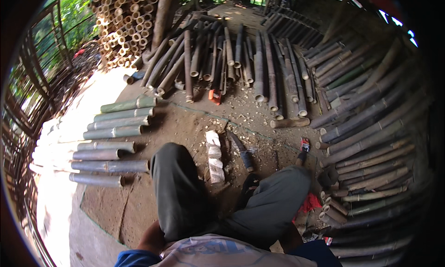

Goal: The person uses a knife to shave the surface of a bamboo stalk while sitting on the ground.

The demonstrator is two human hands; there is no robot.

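Observation:
Only my forearms show at the lower edge, one on each side of my bent legs; both hands are hidden down beside my thighs. Between my knees and a little ahead lies a pale wooden block (214, 157) with notches cut along it. Just right of it, on the dirt, rests a machete-like knife (242, 152) with a dark handle toward me. Wood chips (250, 128) are scattered around both. Neither hand touches the block or the knife.
Cut bamboo poles (116, 166) lie in a row at left. More dark poles (269, 77) lean ahead, and long ones (371, 128) are stacked along the right. Cut bamboo ends (125, 26) are piled at the back left. An orange object (214, 97) stands near the leaning poles.

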